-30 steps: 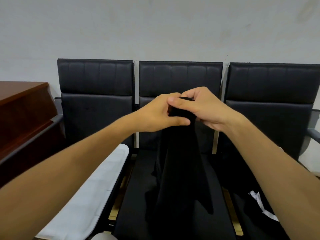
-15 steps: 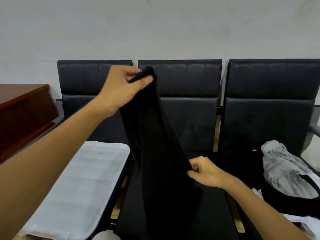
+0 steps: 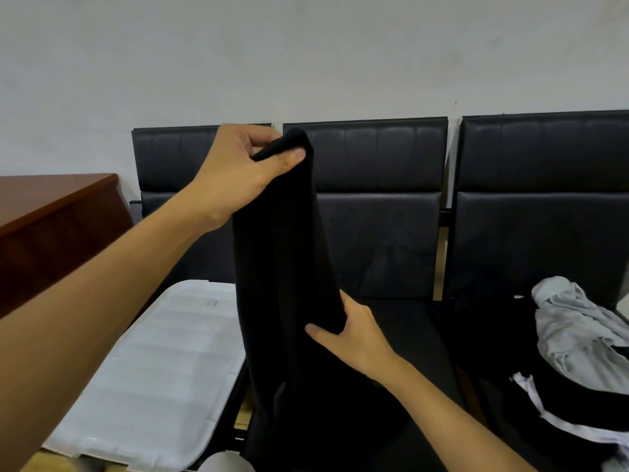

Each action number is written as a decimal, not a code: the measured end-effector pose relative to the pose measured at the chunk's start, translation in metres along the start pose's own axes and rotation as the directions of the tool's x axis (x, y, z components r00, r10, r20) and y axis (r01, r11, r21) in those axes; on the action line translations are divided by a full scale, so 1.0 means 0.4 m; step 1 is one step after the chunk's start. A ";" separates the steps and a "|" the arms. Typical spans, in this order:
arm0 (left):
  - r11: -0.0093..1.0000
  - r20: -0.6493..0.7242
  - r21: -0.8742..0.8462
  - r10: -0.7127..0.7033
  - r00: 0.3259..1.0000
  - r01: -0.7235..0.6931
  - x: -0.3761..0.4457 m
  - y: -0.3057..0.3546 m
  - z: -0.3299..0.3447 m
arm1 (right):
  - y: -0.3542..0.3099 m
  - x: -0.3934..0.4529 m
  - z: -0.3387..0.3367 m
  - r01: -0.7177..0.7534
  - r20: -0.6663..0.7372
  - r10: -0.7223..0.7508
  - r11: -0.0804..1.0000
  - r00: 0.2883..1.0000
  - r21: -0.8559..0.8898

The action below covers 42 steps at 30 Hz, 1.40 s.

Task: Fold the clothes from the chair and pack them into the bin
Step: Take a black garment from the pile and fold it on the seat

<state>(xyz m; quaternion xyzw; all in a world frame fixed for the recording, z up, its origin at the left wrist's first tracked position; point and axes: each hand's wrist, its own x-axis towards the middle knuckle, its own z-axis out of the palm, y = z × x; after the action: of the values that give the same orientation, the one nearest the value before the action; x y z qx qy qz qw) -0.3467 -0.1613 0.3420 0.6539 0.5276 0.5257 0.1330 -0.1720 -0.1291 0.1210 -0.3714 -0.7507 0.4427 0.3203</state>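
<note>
Black garment (image 3: 282,267) hangs lengthwise above the middle chair seat (image 3: 401,321). Left hand (image 3: 238,168) pinches its top end; right hand (image 3: 354,332) grips it lower down. Grey clothes (image 3: 571,321) lie on the right chair; a white lid (image 3: 153,362) covers the left seat.

Left hand (image 3: 235,172) raised, thumb and fingers pinching top of black garment (image 3: 286,267); right hand (image 3: 354,332) lower, gripping garment's right edge midway down.
</note>
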 end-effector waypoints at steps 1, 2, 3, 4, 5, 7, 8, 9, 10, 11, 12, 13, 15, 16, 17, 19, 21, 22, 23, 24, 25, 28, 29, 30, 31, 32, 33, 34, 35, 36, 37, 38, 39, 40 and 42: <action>1.000 0.014 0.020 0.001 1.000 -0.001 -0.004 0.000 0.001 | -0.010 0.001 0.017 -0.003 -0.026 0.005 0.998 1.000 0.061; 0.999 0.032 0.040 0.004 0.999 -0.006 -0.009 0.000 0.005 | -0.022 0.003 0.032 -0.001 -0.068 0.010 0.992 0.998 0.130; 0.998 0.046 0.059 0.007 0.999 -0.010 -0.013 0.000 0.009 | -0.032 0.005 0.043 0.008 -0.116 0.013 0.984 0.993 0.178; 0.997 0.048 0.070 0.006 0.999 -0.010 -0.016 -0.001 0.011 | -0.041 0.007 0.048 0.031 -0.168 0.001 0.982 0.986 0.186; 0.997 0.040 0.079 0.001 0.999 -0.004 -0.018 -0.003 0.009 | -0.045 0.007 0.047 0.060 -0.215 -0.023 0.984 0.976 0.169; 0.995 0.002 0.099 -0.019 1.000 0.019 -0.019 -0.013 -0.008 | -0.044 0.003 0.027 0.119 -0.281 -0.086 0.988 0.956 0.102; 0.993 -0.022 0.111 -0.034 0.999 0.037 -0.019 -0.021 -0.020 | -0.040 0.001 0.010 0.136 -0.305 -0.112 0.989 0.946 0.059; 0.991 -0.046 0.119 -0.049 0.998 0.054 -0.020 -0.030 -0.031 | -0.031 0.000 -0.010 0.134 -0.324 -0.122 0.991 0.938 0.015; 0.991 -0.071 0.117 -0.059 0.996 0.067 -0.019 -0.039 -0.042 | -0.017 0.001 -0.031 0.115 -0.335 -0.119 0.993 0.935 -0.032; 0.992 -0.096 0.102 -0.066 0.993 0.076 -0.020 -0.049 -0.051 | 0.005 0.004 -0.052 0.077 -0.330 -0.097 0.994 0.939 -0.076; 0.993 -0.116 0.080 -0.076 0.990 0.085 -0.019 -0.058 -0.060 | 0.029 0.008 -0.070 0.026 -0.308 -0.064 0.992 0.949 -0.125; 0.994 -0.128 0.057 -0.087 0.988 0.094 -0.019 -0.065 -0.066 | 0.060 0.010 -0.084 -0.029 -0.282 -0.023 0.983 0.959 -0.179; 0.994 -0.136 0.009 -0.109 0.985 0.111 -0.016 -0.078 -0.080 | 0.131 -0.002 -0.104 -0.133 -0.230 0.065 0.946 0.971 -0.294; 0.993 -0.136 -0.022 -0.119 0.984 0.117 -0.013 -0.084 -0.087 | 0.166 -0.015 -0.114 -0.179 -0.194 0.117 0.923 0.974 -0.340; 0.991 -0.131 -0.050 -0.126 0.983 0.120 -0.010 -0.091 -0.097 | 0.201 -0.030 -0.122 -0.209 -0.147 0.166 0.906 0.975 -0.367; 0.985 -0.093 -0.098 -0.149 0.984 0.140 -0.003 -0.120 -0.117 | 0.246 -0.052 -0.144 -0.227 -0.058 0.222 0.903 0.973 -0.364; 0.976 -0.019 -0.120 -0.184 0.983 0.181 0.000 -0.168 -0.130 | 0.260 -0.045 -0.185 -0.217 -0.078 0.203 0.925 0.976 -0.310; 0.974 0.010 -0.109 -0.198 0.980 0.198 0.002 -0.200 -0.132 | 0.258 -0.028 -0.212 -0.211 -0.146 0.174 0.931 0.974 -0.298; 0.973 0.025 -0.088 -0.211 0.977 0.212 0.007 -0.236 -0.132 | 0.251 -0.004 -0.249 -0.202 -0.222 0.138 0.933 0.965 -0.299; 0.972 0.026 -0.068 -0.225 0.974 0.226 0.012 -0.272 -0.131 | 0.236 0.026 -0.286 -0.186 -0.281 0.100 0.936 0.955 -0.298; 0.971 0.022 -0.052 -0.234 0.972 0.235 0.017 -0.305 -0.128 | 0.226 0.060 -0.326 -0.174 -0.329 0.070 0.939 0.942 -0.297; 0.970 0.007 0.008 -0.242 0.970 0.242 0.060 -0.372 -0.117 | 0.171 0.176 -0.455 -0.162 -0.470 0.050 0.966 0.881 -0.202; 0.968 0.002 0.039 -0.248 0.969 0.248 0.077 -0.387 -0.115 | 0.146 0.211 -0.493 -0.138 -0.512 0.041 0.978 0.858 -0.153; 0.965 -0.011 0.062 -0.256 0.967 0.256 0.098 -0.398 -0.112 | 0.119 0.243 -0.529 -0.106 -0.541 0.023 0.987 0.841 -0.124; 0.961 -0.033 0.075 -0.263 0.964 0.265 0.113 -0.407 -0.108 | 0.092 0.264 -0.556 -0.076 -0.558 -0.004 0.990 0.830 -0.121; 0.962 -0.064 0.078 -0.258 0.964 0.263 0.133 -0.410 -0.104 | 0.062 0.282 -0.581 -0.053 -0.574 -0.037 0.989 0.818 -0.139; 0.965 -0.098 0.066 -0.245 0.965 0.252 0.152 -0.411 -0.098 | 0.033 0.290 -0.602 -0.034 -0.595 -0.072 0.986 0.801 -0.166; 0.971 -0.132 0.024 -0.233 0.964 0.238 0.163 -0.406 -0.091 | 0.007 0.289 -0.619 -0.010 -0.615 -0.112 0.981 0.780 -0.192; 0.975 -0.165 -0.040 -0.223 0.961 0.219 0.170 -0.399 -0.084 | -0.017 0.278 -0.629 0.014 -0.632 -0.152 0.976 0.760 -0.218; 0.976 -0.195 -0.107 -0.207 0.959 0.189 0.172 -0.391 -0.078 | -0.032 0.262 -0.636 0.034 -0.636 -0.184 0.970 0.749 -0.239; 0.977 -0.216 -0.151 -0.183 0.959 0.152 0.163 -0.389 -0.073 | -0.038 0.235 -0.633 0.030 -0.628 -0.195 0.964 0.753 -0.263; 0.981 -0.228 -0.155 -0.149 0.962 0.115 0.148 -0.389 -0.069 | -0.031 0.207 -0.627 0.019 -0.613 -0.197 0.958 0.765 -0.285; 0.988 -0.229 -0.124 -0.123 0.966 0.096 0.120 -0.399 -0.065 | -0.013 0.173 -0.615 -0.001 -0.598 -0.194 0.951 0.778 -0.310; 0.993 -0.219 -0.067 -0.106 0.970 0.093 0.082 -0.412 -0.058 | 0.021 0.141 -0.602 -0.020 -0.587 -0.188 0.944 0.787 -0.329; 0.991 -0.139 0.046 -0.118 0.983 0.125 -0.020 -0.469 -0.042 | 0.102 0.069 -0.552 -0.077 -0.529 -0.145 0.924 0.836 -0.376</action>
<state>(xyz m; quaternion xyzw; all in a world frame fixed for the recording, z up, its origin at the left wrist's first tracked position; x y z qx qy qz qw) -0.4628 -0.0976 0.2078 0.5865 0.5887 0.5452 0.1106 0.0036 0.0017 0.1771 -0.5234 -0.7058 0.1574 0.4506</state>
